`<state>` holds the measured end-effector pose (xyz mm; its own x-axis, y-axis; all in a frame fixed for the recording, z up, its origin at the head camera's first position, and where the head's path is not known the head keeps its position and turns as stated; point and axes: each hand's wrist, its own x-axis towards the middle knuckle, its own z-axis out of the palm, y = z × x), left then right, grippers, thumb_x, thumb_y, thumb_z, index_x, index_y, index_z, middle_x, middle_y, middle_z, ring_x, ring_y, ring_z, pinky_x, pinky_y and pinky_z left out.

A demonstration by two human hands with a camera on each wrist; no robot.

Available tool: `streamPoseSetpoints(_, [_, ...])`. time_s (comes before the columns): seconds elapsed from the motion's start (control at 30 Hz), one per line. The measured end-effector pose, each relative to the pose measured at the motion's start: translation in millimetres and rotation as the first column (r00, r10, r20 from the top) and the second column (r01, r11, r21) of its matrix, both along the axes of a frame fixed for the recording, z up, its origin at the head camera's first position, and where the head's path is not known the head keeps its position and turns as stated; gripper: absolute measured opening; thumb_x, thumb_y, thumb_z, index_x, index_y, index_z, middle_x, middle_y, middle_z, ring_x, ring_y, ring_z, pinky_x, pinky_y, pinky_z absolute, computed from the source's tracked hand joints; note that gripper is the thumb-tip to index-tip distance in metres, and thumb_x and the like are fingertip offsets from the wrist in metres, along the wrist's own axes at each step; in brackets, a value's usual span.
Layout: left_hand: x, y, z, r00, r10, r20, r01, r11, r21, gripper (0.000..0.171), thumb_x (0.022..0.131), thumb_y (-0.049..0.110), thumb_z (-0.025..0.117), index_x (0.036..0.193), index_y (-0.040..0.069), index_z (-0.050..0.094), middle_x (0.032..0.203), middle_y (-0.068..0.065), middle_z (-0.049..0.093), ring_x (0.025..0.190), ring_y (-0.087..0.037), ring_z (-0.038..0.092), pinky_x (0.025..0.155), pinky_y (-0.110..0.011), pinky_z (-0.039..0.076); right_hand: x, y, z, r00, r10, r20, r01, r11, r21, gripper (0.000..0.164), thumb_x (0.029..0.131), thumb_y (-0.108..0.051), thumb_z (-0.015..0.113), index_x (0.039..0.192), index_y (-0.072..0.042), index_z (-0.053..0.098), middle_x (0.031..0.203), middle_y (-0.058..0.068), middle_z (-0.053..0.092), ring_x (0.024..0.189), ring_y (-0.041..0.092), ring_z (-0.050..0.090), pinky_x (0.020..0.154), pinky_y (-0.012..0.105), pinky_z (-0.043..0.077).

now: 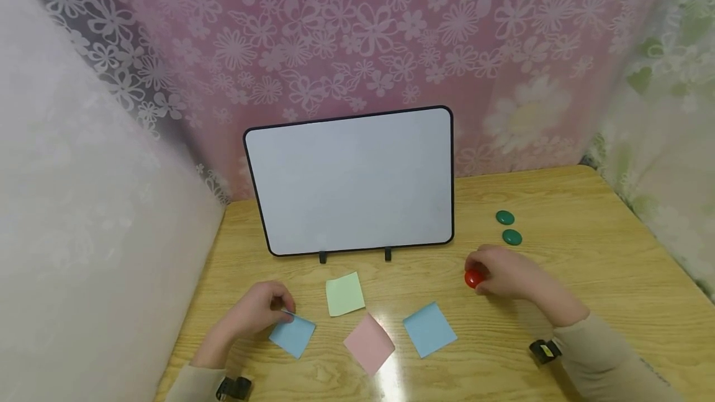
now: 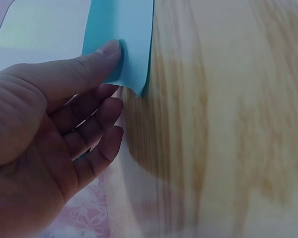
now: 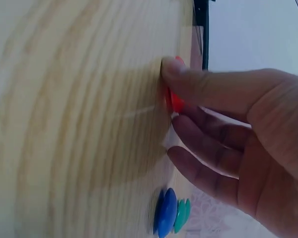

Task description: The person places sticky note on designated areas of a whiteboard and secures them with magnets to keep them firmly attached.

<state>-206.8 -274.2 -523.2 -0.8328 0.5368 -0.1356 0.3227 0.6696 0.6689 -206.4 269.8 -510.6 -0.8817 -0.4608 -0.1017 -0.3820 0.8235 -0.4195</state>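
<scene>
A whiteboard (image 1: 352,185) with rounded corners and a thin black frame stands on two black feet (image 1: 388,254) on a wood-grain table (image 1: 570,222). In front of it lie a pale green note (image 1: 345,294), a pink note (image 1: 368,345) with one corner near the green one, and, to the right, a light blue note (image 1: 430,330). Two green discs (image 1: 512,237) sit close together right of the board; a darker blue disc (image 3: 167,213) shows near them in the right wrist view. Behind hangs a pink floral covering (image 1: 346,36), perhaps cloth, though its material is hard to tell.
</scene>
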Motion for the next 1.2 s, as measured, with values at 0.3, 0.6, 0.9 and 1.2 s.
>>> streamPoseSetpoints(0.3, [-2.5, -8, -5.4, 0.999, 0.027, 0.022, -0.028, 0.999, 0.04, 0.018, 0.092, 0.007, 0.085, 0.088, 0.021, 0.075, 0.091, 0.011, 0.072, 0.084, -0.009, 0.065, 0.076, -0.029, 0.055, -2.3, 7, -0.7, 0.999, 0.038, 0.013, -0.037, 0.998, -0.053, 0.034, 0.083, -0.021, 0.095, 0.109, -0.016, 0.075, 0.101, -0.008, 0.065, 0.089, 0.01, 0.059, 0.079, 0.037, 0.057])
streamPoseSetpoints(0.6, [-1.2, -12, -6.4, 0.991, 0.118, 0.069, -0.122, 0.99, 0.063, 0.004, 0.099, 0.021, 0.081, 0.098, 0.017, 0.08, 0.098, 0.008, 0.074, 0.088, -0.015, 0.065, 0.076, -0.029, 0.055, -0.3, 12, -3.1, 0.998, 0.054, -0.016, -0.055, 0.995, -0.082, 0.031, 0.087, -0.028, 0.092, 0.111, -0.019, 0.075, 0.099, -0.012, 0.064, 0.087, 0.009, 0.058, 0.077, 0.033, 0.055])
streamPoseSetpoints(0.9, [2.8, -18, -8.7, 0.952, 0.279, 0.126, -0.298, 0.939, 0.17, 0.014, 0.103, 0.019, 0.075, 0.114, 0.014, 0.083, 0.112, -0.002, 0.078, 0.093, -0.02, 0.067, 0.077, -0.03, 0.054, 0.2, 10, 0.6, 0.999, 0.027, 0.025, -0.024, 0.993, -0.115, 0.032, 0.088, -0.031, 0.091, 0.114, -0.02, 0.075, 0.102, -0.013, 0.069, 0.092, 0.009, 0.063, 0.08, 0.034, 0.057])
streamPoseSetpoints(1.2, [4.5, -17, -9.4, 0.919, 0.364, 0.149, -0.39, 0.896, 0.212, 0.015, 0.101, 0.014, 0.077, 0.114, 0.011, 0.083, 0.116, -0.004, 0.078, 0.1, -0.018, 0.069, 0.079, -0.027, 0.056, -1.2, 8, -0.4, 1.0, 0.003, -0.007, -0.003, 0.996, -0.085, 0.041, 0.089, -0.035, 0.09, 0.12, -0.013, 0.077, 0.106, -0.009, 0.071, 0.093, 0.009, 0.064, 0.08, 0.035, 0.058])
